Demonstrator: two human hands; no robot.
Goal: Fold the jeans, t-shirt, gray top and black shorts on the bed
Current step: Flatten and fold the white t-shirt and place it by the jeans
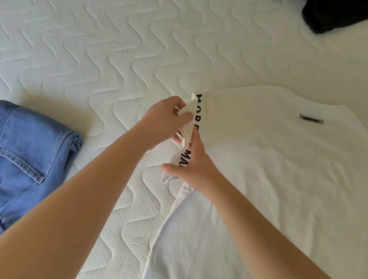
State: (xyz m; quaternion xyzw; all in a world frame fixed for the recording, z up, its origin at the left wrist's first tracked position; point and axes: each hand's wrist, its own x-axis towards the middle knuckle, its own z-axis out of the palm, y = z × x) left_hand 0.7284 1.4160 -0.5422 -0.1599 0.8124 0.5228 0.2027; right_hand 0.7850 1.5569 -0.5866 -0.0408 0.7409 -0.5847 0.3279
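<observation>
Two hands meet at frame centre on the white t-shirt (pixel 274 171), spread back-up on the bed (pixel 98 46): the left hand (pixel 167 120) pinches its printed side edge, the right hand (pixel 189 168) grips it lower, likely starting a fold. Folded jeans (pixel 19 149) lie left; dark clothing (pixel 340 15) upper right.

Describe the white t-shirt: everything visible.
The white cotton-looking t-shirt lies spread flat on the quilted white mattress, back side up, with a small gray label below the collar. Its left edge is lifted and turned over, showing black block lettering that is partly hidden. The left hand pinches that turned edge; the right hand holds the edge lower down, fingers resting on the fabric. Its lower and right parts run out of frame.
</observation>
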